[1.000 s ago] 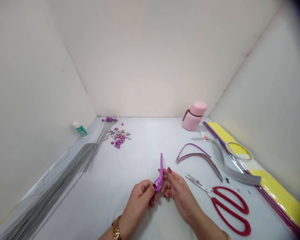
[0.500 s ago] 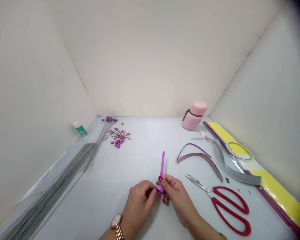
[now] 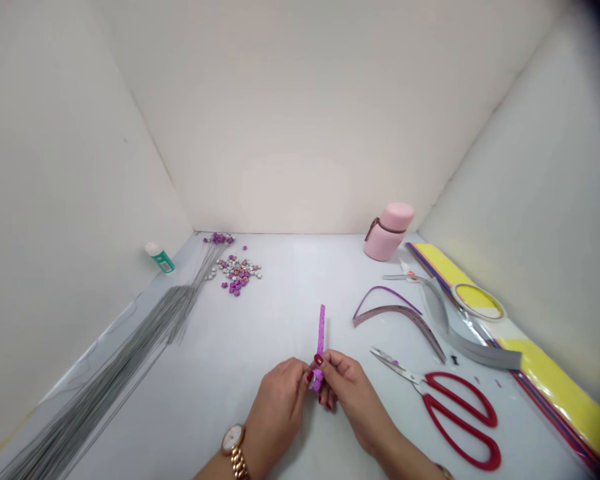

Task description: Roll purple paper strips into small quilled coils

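Left hand (image 3: 278, 412): at bottom centre of the frame, fingers curled and closed toward the right hand, pinching the lower end of the strip; a gold-toned wristwatch (image 3: 233, 439) sits on this wrist.

Right hand (image 3: 351, 399): just right of the left hand, thumb and fingertips pressed together on the same lower end, dark red nails showing; a thin gold-toned bracelet (image 3: 445, 472) shows on the wrist at the bottom edge.

Held piece: a purple glitter strip (image 3: 321, 330) stands upright between the hands, held above the worktop, its lower end bunched and partly hidden by the fingers.

Right of the hands: red-handled scissors (image 3: 460, 420) lie open-bladed, their tips pointing up and left. Above them are curved purple and grey strips (image 3: 387, 310), a wider grey strip (image 3: 473, 340) and small orange-handled scissors (image 3: 405, 275).

Right edge: a stack of yellow sheets (image 3: 555, 367) runs along the wall, with a roll of tape (image 3: 477, 301) lying on it.

Far side: a pink bottle (image 3: 387, 232) stands near the back wall, upper right of centre.

Left side: a long bundle of silver wires (image 3: 130, 347) stretches from the lower left corner toward a scattered pile of purple and silver stars (image 3: 237, 275). A small green-labelled glue bottle (image 3: 159, 258) lies beyond the bundle against the left wall.

Surface: white worktop (image 3: 260, 320).
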### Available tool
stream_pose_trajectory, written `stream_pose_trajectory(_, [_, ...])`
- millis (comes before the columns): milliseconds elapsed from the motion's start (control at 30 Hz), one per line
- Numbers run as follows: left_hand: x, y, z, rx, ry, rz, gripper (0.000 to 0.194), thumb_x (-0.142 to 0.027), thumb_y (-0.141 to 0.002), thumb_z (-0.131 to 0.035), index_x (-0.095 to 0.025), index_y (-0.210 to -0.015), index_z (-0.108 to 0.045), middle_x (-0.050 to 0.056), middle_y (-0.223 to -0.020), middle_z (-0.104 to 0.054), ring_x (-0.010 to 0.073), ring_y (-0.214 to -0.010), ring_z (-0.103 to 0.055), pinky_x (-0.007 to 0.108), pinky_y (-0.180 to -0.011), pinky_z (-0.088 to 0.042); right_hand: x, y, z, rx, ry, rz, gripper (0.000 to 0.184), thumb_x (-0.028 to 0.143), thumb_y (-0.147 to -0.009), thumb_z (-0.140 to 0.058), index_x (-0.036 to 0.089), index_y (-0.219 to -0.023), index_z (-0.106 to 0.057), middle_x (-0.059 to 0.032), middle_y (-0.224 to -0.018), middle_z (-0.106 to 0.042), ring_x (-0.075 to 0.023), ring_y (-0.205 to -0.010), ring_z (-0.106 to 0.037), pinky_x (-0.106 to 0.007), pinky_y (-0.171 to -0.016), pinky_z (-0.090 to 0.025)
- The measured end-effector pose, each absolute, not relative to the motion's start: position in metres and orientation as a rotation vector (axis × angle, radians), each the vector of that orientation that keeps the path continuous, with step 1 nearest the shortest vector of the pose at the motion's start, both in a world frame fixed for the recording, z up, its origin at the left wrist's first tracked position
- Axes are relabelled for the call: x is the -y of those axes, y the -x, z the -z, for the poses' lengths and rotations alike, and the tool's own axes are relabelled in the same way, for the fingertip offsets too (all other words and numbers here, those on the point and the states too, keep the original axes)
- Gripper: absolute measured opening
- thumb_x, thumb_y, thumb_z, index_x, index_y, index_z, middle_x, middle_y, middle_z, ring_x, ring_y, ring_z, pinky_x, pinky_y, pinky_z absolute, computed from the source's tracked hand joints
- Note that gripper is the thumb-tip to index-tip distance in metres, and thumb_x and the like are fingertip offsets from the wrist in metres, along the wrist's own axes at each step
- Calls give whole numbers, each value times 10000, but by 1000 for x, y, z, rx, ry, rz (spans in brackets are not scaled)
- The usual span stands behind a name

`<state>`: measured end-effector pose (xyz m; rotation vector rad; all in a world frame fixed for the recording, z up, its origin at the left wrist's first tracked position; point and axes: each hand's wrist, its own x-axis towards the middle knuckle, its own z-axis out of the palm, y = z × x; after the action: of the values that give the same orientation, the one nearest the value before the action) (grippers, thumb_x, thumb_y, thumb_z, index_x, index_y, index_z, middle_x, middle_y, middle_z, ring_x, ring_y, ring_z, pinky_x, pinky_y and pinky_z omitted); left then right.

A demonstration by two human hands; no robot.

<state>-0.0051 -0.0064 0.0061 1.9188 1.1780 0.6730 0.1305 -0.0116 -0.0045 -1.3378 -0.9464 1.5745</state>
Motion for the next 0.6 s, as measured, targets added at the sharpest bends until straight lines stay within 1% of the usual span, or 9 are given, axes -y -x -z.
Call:
stream_pose_trajectory(133, [11,3,-9,-1148,-1795,-663,299,-192,-888,-298,-186,-684,-517,12,-666,-571,140,-608,-497,221,-600,-358,11,-130,5,910,1316,-1474,307,440,-790,-511,158,-667,-510,62,-434,-471,-65,-380,-391,-174,-397,-280])
stream_pose_trajectory(233, [13,2,-9,-1135,-1721,-633,295,-214,-879,-323,-182,-632,-479,-26,-584,-498,117,-544,-437,198,-526,-335,9,-132,5,809,1308,-1354,276,429,-784,-528,169,-694,-511,73,-435,-452,-65,-384,-393,-170,-398,-290])
stream_pose_trajectory(300, [14,1,-9,-1138,-1679,-654,298,-221,-877,-333,-180,-617,-472,-33,-566,-477,110,-534,-425,192,-516,-334,9,-133,3,782,1289,-1380,277,432,-794,-513,170,-705,-507,67,-449,-471,-66,-393,-415,-166,-401,-300])
stream_pose_trajectory(400, [13,0,-10,-1102,-1621,-721,309,-217,-887,-318,-172,-644,-504,-11,-615,-542,115,-589,-490,195,-584,-379,11,-133,3,851,1266,-1556,320,453,-806,-482,167,-662,-479,48,-443,-503,-64,-371,-423,-165,-379,-282])
stream_pose_trajectory(500, [12,1,-9,-1096,-1639,-720,313,-220,-891,-320,-169,-672,-538,14,-661,-591,128,-627,-539,213,-628,-407,13,-132,4,920,1292,-1603,353,460,-796,-492,170,-601,-440,66,-392,-463,-45,-324,-361,-161,-354,-239])
stream_pose_trajectory(600, [11,3,-7,-1176,-1742,-742,204,-191,-864,-393,-172,-740,-555,26,-716,-609,142,-661,-553,231,-647,-415,13,-132,6,928,1295,-1591,358,458,-799,-487,169,-594,-435,78,-391,-440,-38,-321,-343,-159,-354,-233])
